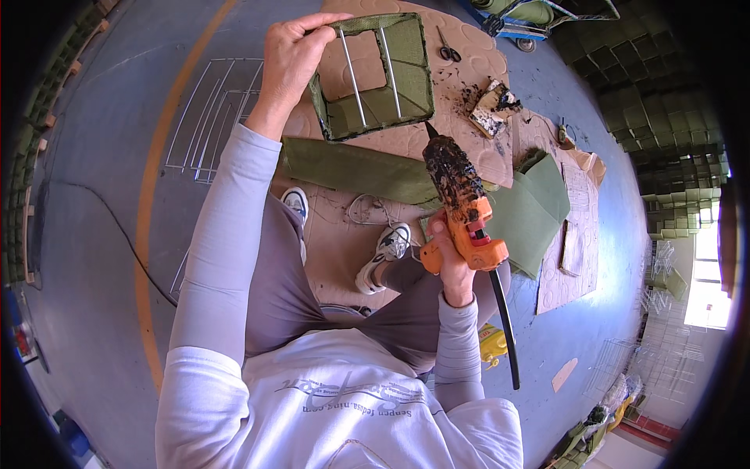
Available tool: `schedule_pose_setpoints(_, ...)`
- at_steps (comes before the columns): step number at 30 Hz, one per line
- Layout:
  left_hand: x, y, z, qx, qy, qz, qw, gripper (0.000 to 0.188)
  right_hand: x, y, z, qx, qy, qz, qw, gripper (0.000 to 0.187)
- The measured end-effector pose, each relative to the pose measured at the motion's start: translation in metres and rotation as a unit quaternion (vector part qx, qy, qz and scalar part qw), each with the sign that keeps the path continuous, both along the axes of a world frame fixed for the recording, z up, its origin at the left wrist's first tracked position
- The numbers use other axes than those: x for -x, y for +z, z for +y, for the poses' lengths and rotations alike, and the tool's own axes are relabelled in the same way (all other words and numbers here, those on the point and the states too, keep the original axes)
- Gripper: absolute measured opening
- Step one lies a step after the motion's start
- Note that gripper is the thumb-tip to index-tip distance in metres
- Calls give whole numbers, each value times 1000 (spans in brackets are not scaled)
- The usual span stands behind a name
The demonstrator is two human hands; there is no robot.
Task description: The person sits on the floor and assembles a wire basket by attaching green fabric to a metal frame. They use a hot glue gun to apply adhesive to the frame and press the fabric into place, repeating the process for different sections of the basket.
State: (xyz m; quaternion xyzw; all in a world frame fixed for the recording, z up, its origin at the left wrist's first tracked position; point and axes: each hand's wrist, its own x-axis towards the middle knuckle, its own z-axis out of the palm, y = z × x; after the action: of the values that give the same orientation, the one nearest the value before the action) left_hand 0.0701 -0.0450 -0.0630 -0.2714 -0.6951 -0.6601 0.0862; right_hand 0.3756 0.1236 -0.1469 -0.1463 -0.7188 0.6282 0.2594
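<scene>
My left hand (291,59) pinches the upper left rim of a square green fabric-covered frame (410,86), held up and tilted. Two thin metal rods cross its opening, and dark glue lines its edges. My right hand (451,258) is wrapped round the handle of an orange glue gun (469,211). Black residue cakes the gun's front, and a black glue stick (506,328) hangs out of its back. The nozzle points up at the lower right corner of the frame; whether it touches cannot be made out.
Cardboard sheets (469,47) cover the floor, bearing scissors (447,48) and a glue-stained block (492,109). Green fabric lies in a strip (351,168) and a folded piece (531,207). Wire frames (207,117) lie at left, near a cable (117,223). Green stacks (641,86) rise at right.
</scene>
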Motion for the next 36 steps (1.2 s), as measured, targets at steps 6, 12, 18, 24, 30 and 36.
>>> schedule_pose_setpoints(6,-1,0,3,-4,1,-5,1000,30,1,1,1,-21,18,-16,999,15)
schedule_pose_setpoints(12,-1,0,3,-9,5,-14,1000,30,2,8,-9,-6,6,-14,1000,15)
schedule_pose_setpoints(18,-1,0,4,-1,9,-5,1000,29,3,9,-12,-35,4,-17,999,15)
schedule_pose_setpoints(24,-1,-1,5,1,12,0,1000,29,0,7,-11,-49,50,-39,997,17)
schedule_pose_setpoints(30,-2,-1,4,8,15,-4,1000,29,6,9,-15,-103,23,-13,994,14)
schedule_pose_setpoints(36,-2,0,5,5,15,4,1000,29,6,14,-15,-128,46,-31,990,15)
